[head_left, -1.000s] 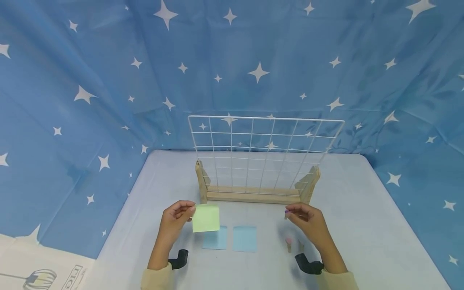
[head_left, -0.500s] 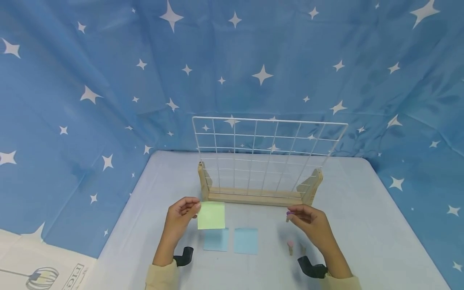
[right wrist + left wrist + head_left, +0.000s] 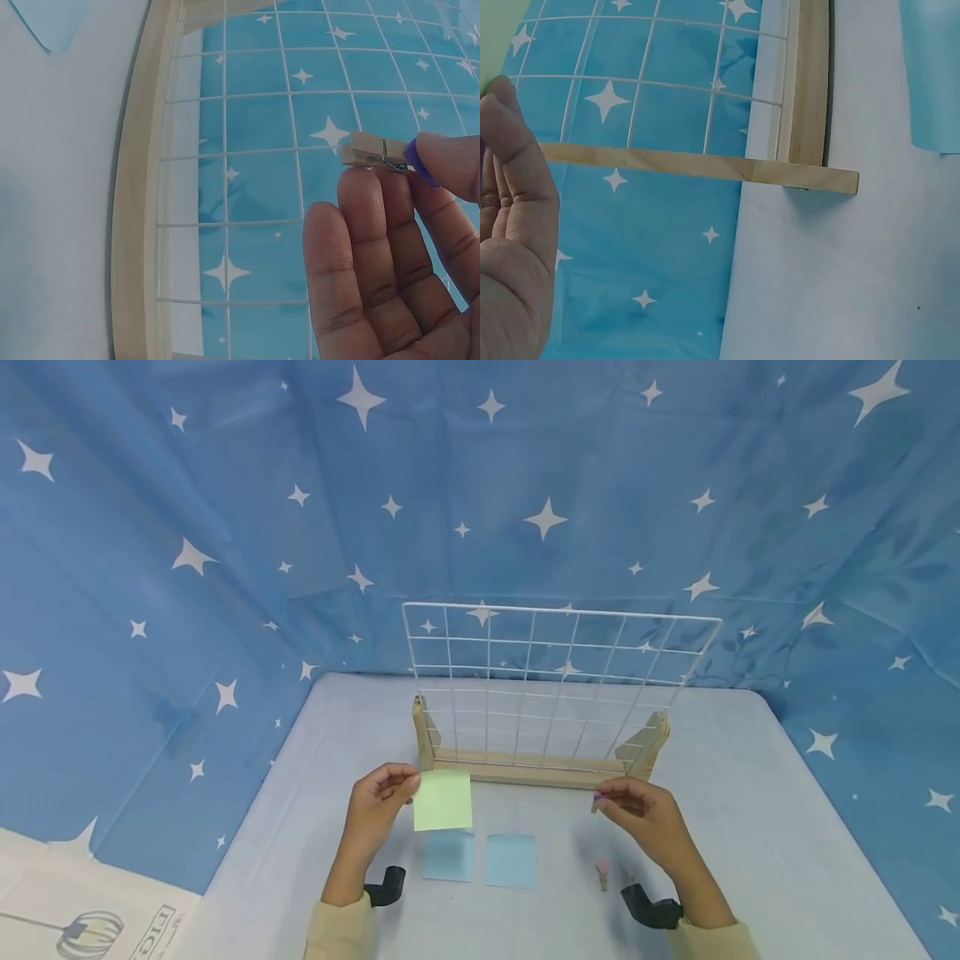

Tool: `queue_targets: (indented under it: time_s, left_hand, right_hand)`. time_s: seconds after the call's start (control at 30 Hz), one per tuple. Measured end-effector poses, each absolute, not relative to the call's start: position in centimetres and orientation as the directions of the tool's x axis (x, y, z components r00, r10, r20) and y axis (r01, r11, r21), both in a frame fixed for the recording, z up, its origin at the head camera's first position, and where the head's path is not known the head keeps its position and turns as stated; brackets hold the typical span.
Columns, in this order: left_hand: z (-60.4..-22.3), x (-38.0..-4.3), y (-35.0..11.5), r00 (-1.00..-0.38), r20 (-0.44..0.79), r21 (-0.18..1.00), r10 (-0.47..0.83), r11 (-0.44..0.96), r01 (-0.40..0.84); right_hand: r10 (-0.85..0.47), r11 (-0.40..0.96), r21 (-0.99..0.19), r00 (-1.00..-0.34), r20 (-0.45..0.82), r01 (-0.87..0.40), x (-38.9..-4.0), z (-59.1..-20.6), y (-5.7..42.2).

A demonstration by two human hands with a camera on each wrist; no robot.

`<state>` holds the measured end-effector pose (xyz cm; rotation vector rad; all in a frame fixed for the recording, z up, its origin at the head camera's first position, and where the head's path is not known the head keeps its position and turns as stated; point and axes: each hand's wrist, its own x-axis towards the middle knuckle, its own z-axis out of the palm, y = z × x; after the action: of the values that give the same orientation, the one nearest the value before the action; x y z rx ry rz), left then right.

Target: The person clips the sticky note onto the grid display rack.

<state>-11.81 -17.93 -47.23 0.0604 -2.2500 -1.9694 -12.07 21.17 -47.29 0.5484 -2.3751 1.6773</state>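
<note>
My left hand (image 3: 378, 806) pinches a pale green sticky note (image 3: 442, 800) by its left edge, held up above the table before the rack. Between thumb and fingertips of my right hand (image 3: 651, 822) is a small wooden clothespin (image 3: 367, 150) with a purple piece (image 3: 421, 163) at its pinched end. A white wire grid rack (image 3: 555, 685) on a wooden stand (image 3: 525, 770) stands just beyond both hands. In the left wrist view only a corner of the green note (image 3: 499, 34) shows, beside the left hand (image 3: 514, 217).
Two light blue sticky notes lie side by side: a left one (image 3: 448, 858) partly under the held note, and a right one (image 3: 511, 862). A pink-topped clothespin (image 3: 603, 877) lies near the right wrist, with another small piece beside it. Star-patterned blue cloth (image 3: 480, 485) hangs behind the table.
My left hand has moved slightly up and right with the green note. The right hand still holds the clothespin in nearly the same spot. The head view has shifted a little.
</note>
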Motion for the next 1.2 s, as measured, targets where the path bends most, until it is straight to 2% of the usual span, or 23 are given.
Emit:
queue_targets:
  time_s: [0.4,1.2]
  left_hand:
    - [-46.3,-12.6,-17.8,-0.98,0.13,0.983,-0.148,0.15,0.108]
    - [-45.4,-13.3,-17.2,-0.974,0.172,0.983,-0.146,0.088,0.161]
  right_hand:
    - [-0.218,0.321,-0.854,-0.909,0.355,-0.41,-12.8,-46.1,20.8]
    - [-0.226,0.296,-0.855,-0.901,0.37,-0.425,-13.9,-45.0,19.4]
